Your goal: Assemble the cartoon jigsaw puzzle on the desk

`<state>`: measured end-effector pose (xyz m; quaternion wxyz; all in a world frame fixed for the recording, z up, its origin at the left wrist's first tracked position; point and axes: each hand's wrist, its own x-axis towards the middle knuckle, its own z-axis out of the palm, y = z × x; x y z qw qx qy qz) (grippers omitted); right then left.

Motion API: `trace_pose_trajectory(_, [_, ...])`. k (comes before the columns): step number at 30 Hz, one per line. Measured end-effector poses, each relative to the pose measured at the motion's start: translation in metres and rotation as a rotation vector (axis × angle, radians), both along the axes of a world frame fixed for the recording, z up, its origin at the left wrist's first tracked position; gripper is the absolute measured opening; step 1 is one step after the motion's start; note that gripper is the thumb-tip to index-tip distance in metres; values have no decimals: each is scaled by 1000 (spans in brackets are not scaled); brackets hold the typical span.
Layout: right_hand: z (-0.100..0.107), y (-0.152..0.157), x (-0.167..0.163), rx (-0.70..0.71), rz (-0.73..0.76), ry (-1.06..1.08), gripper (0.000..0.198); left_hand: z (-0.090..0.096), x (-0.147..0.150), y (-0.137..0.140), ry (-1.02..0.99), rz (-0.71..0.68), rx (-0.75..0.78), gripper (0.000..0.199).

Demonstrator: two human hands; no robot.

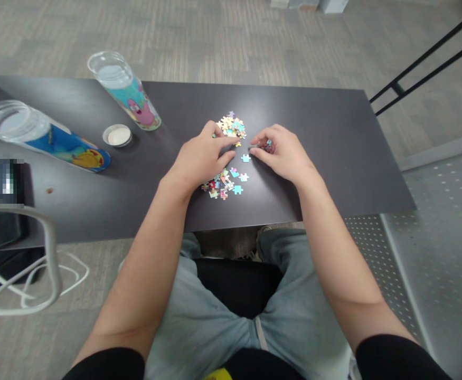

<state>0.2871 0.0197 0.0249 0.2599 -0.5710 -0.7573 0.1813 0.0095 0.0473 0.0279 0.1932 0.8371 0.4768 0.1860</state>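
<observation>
My left hand [202,157] hovers over the table between two groups of jigsaw puzzle pieces, its thumb and forefinger apart. Just beyond its fingertips lies the far pile of pieces [231,126], mostly cream and light blue. Looser, mixed-colour pieces [225,184] spread out nearer me, partly behind the left wrist. A single light blue piece [245,158] lies between my hands. To the right, my right hand [282,150] curves over a few dark pieces [269,146], thumb and forefinger apart; whether those pieces touch its fingers is hidden.
On the left of the dark table [349,153] stand two clear-topped tubes with cartoon pictures, one pink and teal [135,103], one blue [68,145]. A small round lid [118,136] sits between them. A white cable [52,264] loops at the lower left.
</observation>
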Motion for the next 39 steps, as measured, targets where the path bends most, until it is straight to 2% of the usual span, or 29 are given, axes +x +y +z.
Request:
trace_pose_trajectory(2, [0, -3, -3, 6, 10, -57, 18, 0, -1, 1, -4, -5, 2, 42])
trace_pose_trajectory(8, [9, -9, -7, -33, 163, -92, 40, 1, -5, 3, -63, -26, -42, 37])
trace_pose_trajectory(15, [4, -6, -9, -21, 158, -131, 38, 1, -5, 4, -87, 16, -3, 30])
trace_pose_trajectory(19, [5, -6, -3, -23, 199, -156, 34, -1, -7, 7, -103, 93, 4, 50])
trace_pose_trajectory(21, [5, -6, 8, -9, 187, -154, 30, -3, -7, 8, -81, 97, 5, 51])
trace_pose_trajectory(26, [2, -5, 50, 35, 94, -113, 30, -5, -2, 8, -35, 118, 59, 38])
trace_pose_trajectory(29, [1, -6, 64, 64, 55, -71, 32, -2, 1, 8, -58, 143, 55, 29])
trace_pose_trajectory(35, [4, -4, 47, 61, 90, -98, 35, 3, 4, 7, -70, 176, 12, 27])
trace_pose_trajectory(39, [5, -3, 33, 30, 137, -121, 32, -1, 5, 8, -69, 179, 52, 15])
